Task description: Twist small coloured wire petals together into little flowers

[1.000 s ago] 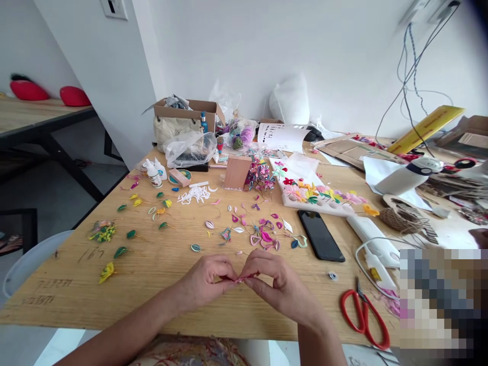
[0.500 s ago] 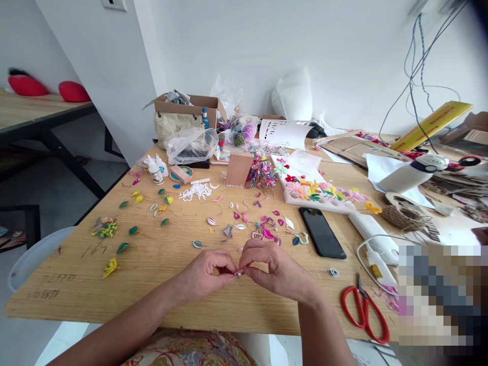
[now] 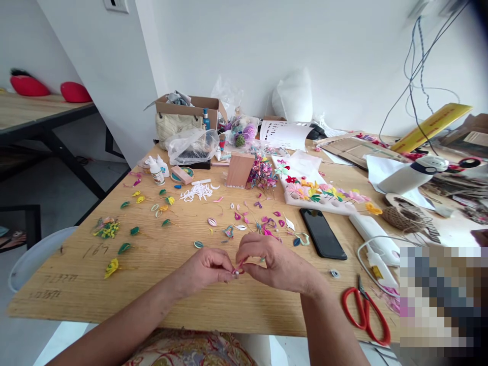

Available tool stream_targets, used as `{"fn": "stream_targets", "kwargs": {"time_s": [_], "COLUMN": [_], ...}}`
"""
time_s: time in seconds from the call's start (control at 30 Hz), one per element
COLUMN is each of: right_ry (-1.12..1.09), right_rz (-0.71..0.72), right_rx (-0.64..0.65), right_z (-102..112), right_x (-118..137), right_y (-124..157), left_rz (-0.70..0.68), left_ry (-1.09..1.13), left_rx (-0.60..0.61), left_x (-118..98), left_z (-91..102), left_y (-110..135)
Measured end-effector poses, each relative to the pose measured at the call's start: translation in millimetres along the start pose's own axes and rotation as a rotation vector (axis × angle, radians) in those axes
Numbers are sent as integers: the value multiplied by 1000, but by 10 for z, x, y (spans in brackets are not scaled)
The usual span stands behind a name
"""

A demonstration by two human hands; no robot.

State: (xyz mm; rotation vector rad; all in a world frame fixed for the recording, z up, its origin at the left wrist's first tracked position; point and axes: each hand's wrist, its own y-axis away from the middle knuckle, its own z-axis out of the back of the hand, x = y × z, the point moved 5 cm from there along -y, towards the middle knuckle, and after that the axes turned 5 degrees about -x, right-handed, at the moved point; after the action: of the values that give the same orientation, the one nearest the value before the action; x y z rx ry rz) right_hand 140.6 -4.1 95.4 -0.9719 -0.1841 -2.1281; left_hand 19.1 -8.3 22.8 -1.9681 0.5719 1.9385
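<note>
My left hand [image 3: 206, 268] and my right hand [image 3: 274, 263] meet over the wooden table [image 3: 160, 300] near its front edge. Both pinch one small pink paper piece [image 3: 238, 268] between thumb and fingertips, a tiny pale bead showing at its lower end. Just beyond my fingers lie several loose pink, white and purple paper petals [image 3: 263, 226]. Green and yellow paper leaves [image 3: 129, 231] are scattered to the left.
Red scissors [image 3: 364, 312] lie at the front right, a black phone [image 3: 322, 234] right of the petals. A white tray of paper flowers [image 3: 320, 195], a glue bottle [image 3: 155, 172], a wooden block [image 3: 238, 170], twine [image 3: 402, 217], a white tool with a cord [image 3: 371, 236] and boxes crowd the back.
My two hands have drifted slightly away from me on the table while still pinching the pink piece; the right fingers have curled over it more.
</note>
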Motion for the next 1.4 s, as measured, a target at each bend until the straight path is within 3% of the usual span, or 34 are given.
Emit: {"fn": "stream_targets", "kwargs": {"time_s": [0.17,0.37,0.57,0.73,0.83,0.93,1.0,1.13,1.27,1.4], "right_ry": [15,3,332,490,474,278,108,-71,-18,149], "right_rz": [-246,-446,-320,-180,-112,-89,-127,-247,-260,-244], "right_rx": [-285,-310,-227,-84,-28,-45,-107,-259,-307,-303], "right_z": [-61,-491,-503,-396,-266,-133,-98,-248,-513,-628], "right_x": [-164,-179,21,99,66,-72,-219,-464,-419,-271], "right_y": [130,238,173,49,-40,-102,-108,-46,7,15], "left_rz": [58,-4,-200,-314,-334,-318,-259,-177,-145,-212], "left_ry": [56,-71,-489,-781,-794,-630,-481,-269,-321,-457], "left_rx": [-169,-294,-266,-93,35,105,58,-186,-378,-472], "left_x": [-72,-136,-191,-160,-170,-222,-243,-248,-229,-216], "left_z": [128,220,187,39,-82,-151,-112,123,341,431], "left_y": [32,15,-38,-50,-31,5,12,1,-15,-24]}}
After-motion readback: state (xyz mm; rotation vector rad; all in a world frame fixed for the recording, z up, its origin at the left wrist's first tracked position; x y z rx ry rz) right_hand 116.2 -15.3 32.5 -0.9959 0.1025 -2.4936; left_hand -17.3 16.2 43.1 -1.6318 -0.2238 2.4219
